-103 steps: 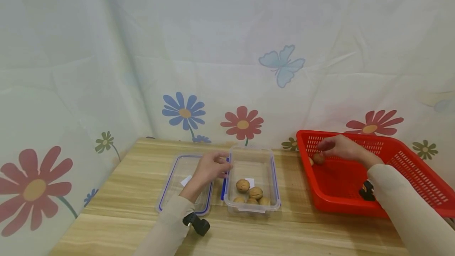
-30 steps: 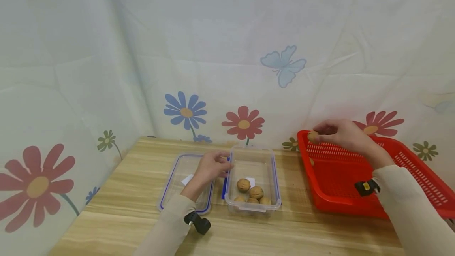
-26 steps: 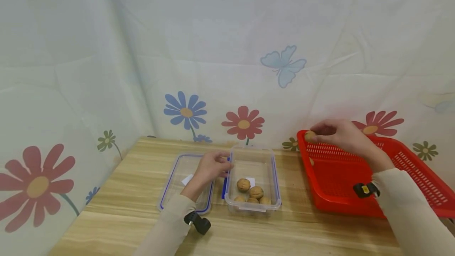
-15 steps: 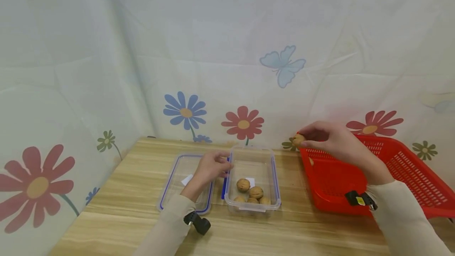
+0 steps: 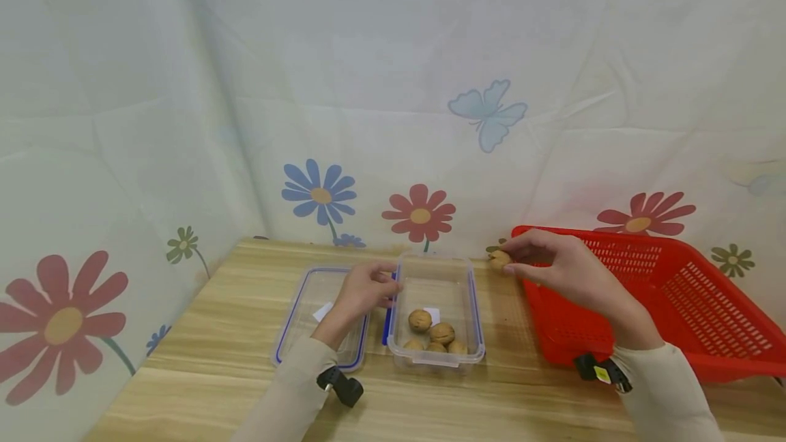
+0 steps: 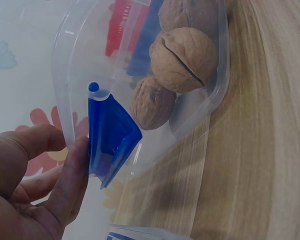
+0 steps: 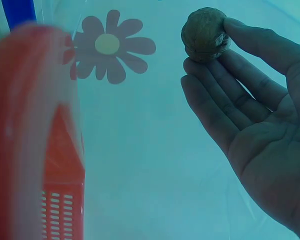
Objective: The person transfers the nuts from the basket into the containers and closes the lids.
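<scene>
Walnut is pinched between the thumb and fingertips of the right hand, up in the air between the red basket and the clear box. It sits at the very tips of the fingers, with the palm left open below it. From the walnut, the clear box lies at about 8 o'clock and lower down, so the right hand is the nearer one to carry it there. The box's rim by the blue clip is held by the left hand, with curled fingers. Other walnuts are seen inside the box. A lid lies at 9 o'clock from the box.
</scene>
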A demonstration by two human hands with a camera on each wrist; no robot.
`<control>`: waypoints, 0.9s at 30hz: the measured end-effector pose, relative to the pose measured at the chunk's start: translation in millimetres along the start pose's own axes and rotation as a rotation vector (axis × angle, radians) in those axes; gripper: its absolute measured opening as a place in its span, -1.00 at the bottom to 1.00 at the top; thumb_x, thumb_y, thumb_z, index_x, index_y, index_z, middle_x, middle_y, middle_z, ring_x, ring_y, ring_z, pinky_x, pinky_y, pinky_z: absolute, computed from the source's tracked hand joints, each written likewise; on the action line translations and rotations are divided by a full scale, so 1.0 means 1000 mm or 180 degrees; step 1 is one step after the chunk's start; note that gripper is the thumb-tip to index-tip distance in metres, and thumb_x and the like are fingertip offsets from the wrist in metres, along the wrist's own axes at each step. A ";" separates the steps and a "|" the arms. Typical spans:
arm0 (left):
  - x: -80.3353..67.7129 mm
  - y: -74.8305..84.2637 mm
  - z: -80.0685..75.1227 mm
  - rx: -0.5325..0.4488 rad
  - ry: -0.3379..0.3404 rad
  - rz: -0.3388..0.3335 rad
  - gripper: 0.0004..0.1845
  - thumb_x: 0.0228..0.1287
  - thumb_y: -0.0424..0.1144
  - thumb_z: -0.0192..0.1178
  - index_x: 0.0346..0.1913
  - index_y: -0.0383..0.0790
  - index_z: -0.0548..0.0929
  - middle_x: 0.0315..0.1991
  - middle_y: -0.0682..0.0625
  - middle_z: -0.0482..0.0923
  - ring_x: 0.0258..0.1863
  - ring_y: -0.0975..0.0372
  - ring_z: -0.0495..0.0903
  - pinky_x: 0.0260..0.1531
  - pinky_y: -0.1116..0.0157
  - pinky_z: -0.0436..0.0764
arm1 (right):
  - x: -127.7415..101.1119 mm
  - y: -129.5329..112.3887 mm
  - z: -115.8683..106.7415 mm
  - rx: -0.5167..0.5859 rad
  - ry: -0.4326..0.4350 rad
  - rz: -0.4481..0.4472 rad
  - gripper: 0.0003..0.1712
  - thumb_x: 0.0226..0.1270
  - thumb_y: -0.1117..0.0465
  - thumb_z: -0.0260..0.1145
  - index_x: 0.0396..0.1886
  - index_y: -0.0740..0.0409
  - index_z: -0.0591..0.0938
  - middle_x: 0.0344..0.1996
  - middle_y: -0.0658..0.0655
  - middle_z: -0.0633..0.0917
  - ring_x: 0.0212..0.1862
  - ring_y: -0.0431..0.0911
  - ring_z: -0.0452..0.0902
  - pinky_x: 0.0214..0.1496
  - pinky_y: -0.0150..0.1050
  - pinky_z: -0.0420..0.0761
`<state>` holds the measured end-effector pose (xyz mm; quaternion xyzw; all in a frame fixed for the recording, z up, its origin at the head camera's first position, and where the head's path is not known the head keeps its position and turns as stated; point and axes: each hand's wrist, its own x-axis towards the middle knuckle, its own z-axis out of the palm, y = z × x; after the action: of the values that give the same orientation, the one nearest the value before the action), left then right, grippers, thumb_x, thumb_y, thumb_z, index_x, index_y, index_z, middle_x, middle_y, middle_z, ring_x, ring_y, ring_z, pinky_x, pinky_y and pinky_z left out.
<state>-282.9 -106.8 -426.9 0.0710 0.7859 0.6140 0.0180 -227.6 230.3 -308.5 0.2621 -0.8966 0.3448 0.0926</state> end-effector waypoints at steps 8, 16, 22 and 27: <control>0.001 -0.001 0.001 -0.0019 0.0045 0.0007 -0.53 0.34 -0.49 0.40 0.30 -0.47 0.63 -0.18 -0.23 0.76 -0.25 -0.12 0.80 -0.31 0.18 0.85 | 0.000 0.003 0.021 0.0216 -0.0123 -0.0104 -0.64 0.33 0.22 0.59 0.10 0.11 0.77 -0.07 -0.03 0.79 -0.07 -0.10 0.74 0.03 -0.27 0.78; 0.001 -0.001 0.001 0.0025 0.0060 0.0029 -0.52 0.34 -0.47 0.41 0.30 -0.46 0.63 -0.18 -0.22 0.76 -0.28 -0.07 0.81 -0.31 0.18 0.85 | 0.000 0.007 0.034 0.0247 -0.0217 -0.0052 -0.65 0.34 0.22 0.59 0.09 0.09 0.78 -0.11 -0.05 0.77 -0.11 -0.11 0.73 0.00 -0.26 0.79; 0.000 0.000 0.000 0.0068 0.0067 0.0010 -0.52 0.34 -0.46 0.41 0.30 -0.45 0.64 -0.17 -0.22 0.76 -0.33 0.03 0.80 -0.30 0.18 0.85 | 0.002 0.008 0.045 0.0332 -0.0417 0.0006 -0.65 0.34 0.24 0.58 0.10 0.11 0.77 -0.09 -0.02 0.77 -0.09 -0.08 0.73 -0.01 -0.29 0.80; 0.000 0.001 0.001 0.0067 0.0063 0.0019 -0.53 0.34 -0.48 0.40 0.29 -0.46 0.64 -0.19 -0.20 0.76 -0.34 0.04 0.80 -0.31 0.19 0.85 | 0.001 0.011 0.055 0.0321 -0.0549 0.0018 -0.67 0.35 0.24 0.58 0.08 0.05 0.78 -0.07 -0.04 0.78 -0.07 -0.08 0.71 0.01 -0.29 0.80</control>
<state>-282.7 -105.3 -426.7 0.0674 0.7923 0.6064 0.0076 -233.7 199.8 -355.2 0.2926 -0.8834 0.3660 0.0008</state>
